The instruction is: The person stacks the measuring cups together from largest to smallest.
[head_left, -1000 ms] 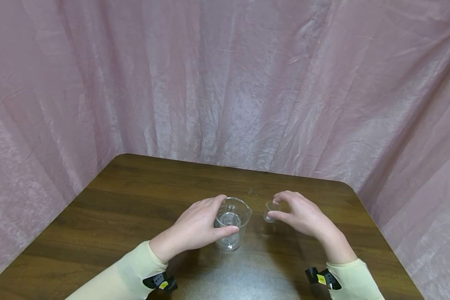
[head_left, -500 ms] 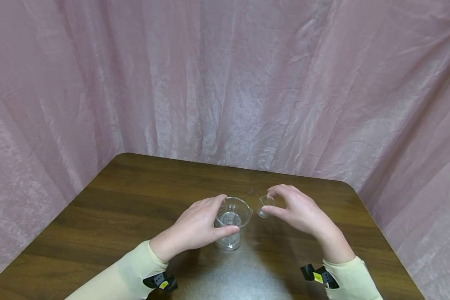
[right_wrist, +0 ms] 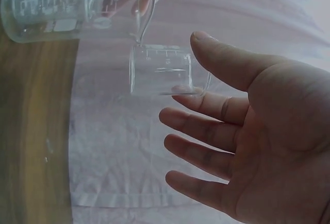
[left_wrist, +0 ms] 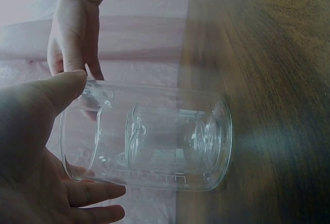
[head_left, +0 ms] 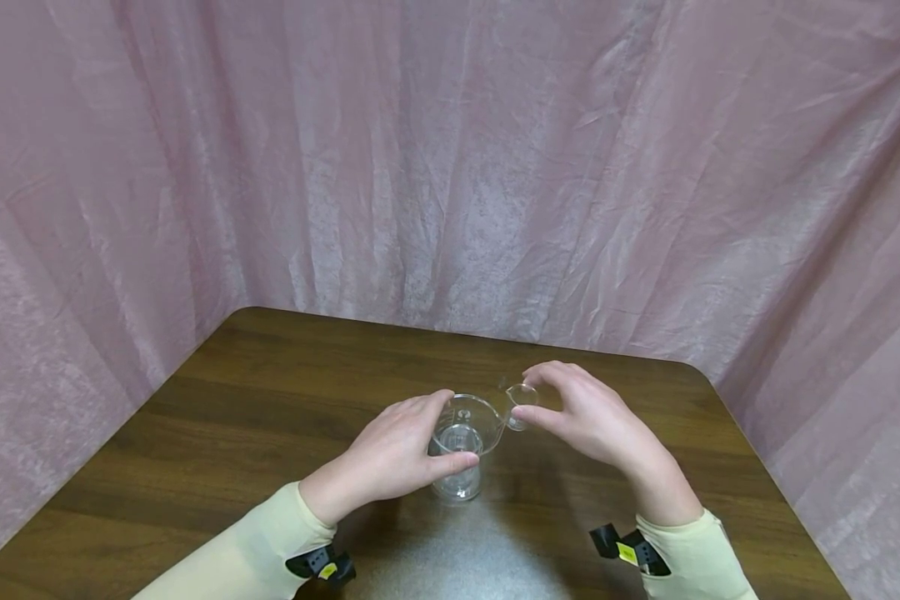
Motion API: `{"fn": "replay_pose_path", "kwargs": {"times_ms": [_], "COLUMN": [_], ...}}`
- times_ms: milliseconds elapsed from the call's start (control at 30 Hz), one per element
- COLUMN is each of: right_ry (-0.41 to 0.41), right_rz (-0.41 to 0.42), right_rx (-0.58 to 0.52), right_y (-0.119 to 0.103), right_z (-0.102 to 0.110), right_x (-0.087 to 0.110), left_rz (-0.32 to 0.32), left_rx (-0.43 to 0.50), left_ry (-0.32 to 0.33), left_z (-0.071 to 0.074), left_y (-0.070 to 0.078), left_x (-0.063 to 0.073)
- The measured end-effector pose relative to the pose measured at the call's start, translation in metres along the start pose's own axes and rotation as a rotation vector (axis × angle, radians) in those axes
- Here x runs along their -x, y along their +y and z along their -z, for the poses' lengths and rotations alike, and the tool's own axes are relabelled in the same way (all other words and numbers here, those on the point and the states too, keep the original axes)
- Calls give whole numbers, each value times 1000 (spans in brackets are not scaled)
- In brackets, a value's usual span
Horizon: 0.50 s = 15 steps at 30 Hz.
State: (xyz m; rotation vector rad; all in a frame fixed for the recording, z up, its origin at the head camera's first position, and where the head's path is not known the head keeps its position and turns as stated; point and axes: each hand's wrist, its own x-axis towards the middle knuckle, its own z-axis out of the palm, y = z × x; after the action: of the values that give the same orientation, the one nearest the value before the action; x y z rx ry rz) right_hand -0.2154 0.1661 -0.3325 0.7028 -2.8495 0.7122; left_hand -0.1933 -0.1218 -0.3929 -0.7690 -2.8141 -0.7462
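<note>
A large glass beaker (head_left: 489,427) with a pouring lip stands upright on the table. Nested inside it is a smaller beaker (left_wrist: 160,141), seen through the wall in the left wrist view. My left hand (head_left: 390,450) holds the large beaker near its rim, thumb on the near side and fingers on the far side. My right hand (head_left: 600,421) pinches a tiny graduated beaker (right_wrist: 161,69) near its rim between thumb and index finger. The tiny beaker is upright, raised off the table, close beside the large beaker's lip. The other right fingers (right_wrist: 201,128) are spread.
The brown wooden table (head_left: 270,400) has rounded far corners. Pink curtains (head_left: 450,167) hang behind it and at both sides. A small clear mark or object (head_left: 502,383), too faint to identify, lies on the table beyond the beakers.
My right hand has carried the tiny beaker leftward and slightly up, closer to the large beaker's lip. The left hand and large beaker have stayed put.
</note>
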Motion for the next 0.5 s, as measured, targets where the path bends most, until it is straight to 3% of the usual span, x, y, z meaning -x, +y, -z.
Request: {"fn": "replay_pose_path", "kwargs": {"times_ms": [500], "right_ry": [31], "right_rz": [-16], "right_rx": [-44], "right_y": [-6], "right_z": [1], "right_x": [-5], "left_rz": [18], "left_rx": [-9], "left_ry": [-13], "left_z": [0], "left_y": [1], "left_x": [0]}}
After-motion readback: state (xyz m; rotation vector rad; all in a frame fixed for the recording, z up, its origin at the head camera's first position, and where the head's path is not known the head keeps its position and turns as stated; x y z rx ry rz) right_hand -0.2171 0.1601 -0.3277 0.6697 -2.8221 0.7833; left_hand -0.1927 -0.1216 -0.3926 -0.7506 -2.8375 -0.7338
